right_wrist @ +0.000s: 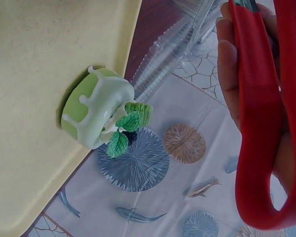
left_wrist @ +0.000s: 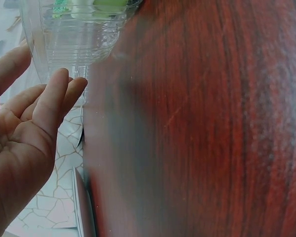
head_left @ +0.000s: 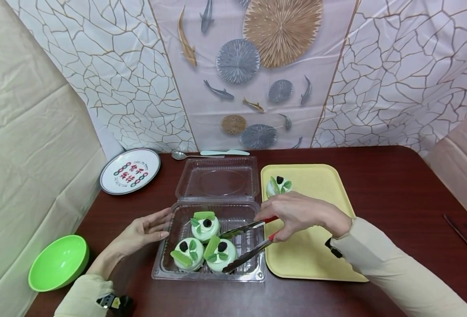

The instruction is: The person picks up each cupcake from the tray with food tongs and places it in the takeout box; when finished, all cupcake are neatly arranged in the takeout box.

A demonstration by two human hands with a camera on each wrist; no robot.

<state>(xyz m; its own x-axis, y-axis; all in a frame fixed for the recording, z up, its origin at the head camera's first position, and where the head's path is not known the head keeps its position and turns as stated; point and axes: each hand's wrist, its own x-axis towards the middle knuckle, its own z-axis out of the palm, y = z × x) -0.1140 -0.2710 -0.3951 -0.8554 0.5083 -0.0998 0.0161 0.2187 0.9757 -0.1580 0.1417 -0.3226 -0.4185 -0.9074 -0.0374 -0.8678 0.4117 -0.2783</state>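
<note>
My right hand holds red-handled metal tongs, with the red grip large in the right wrist view. The tongs' spread arms reach into a clear plastic container, their tips at the back and front of the front-right cake. Beside it are a front-left cake and a back cake, each white-topped with green leaves, a green slice and a dark berry. At the container's left wall, my left hand has its fingers extended, fingertips right at the rim.
A yellow tray right of the container bears another cake near its back left corner. Behind the container's raised lid lie a spoon and a knife. A plate and green bowl stand left.
</note>
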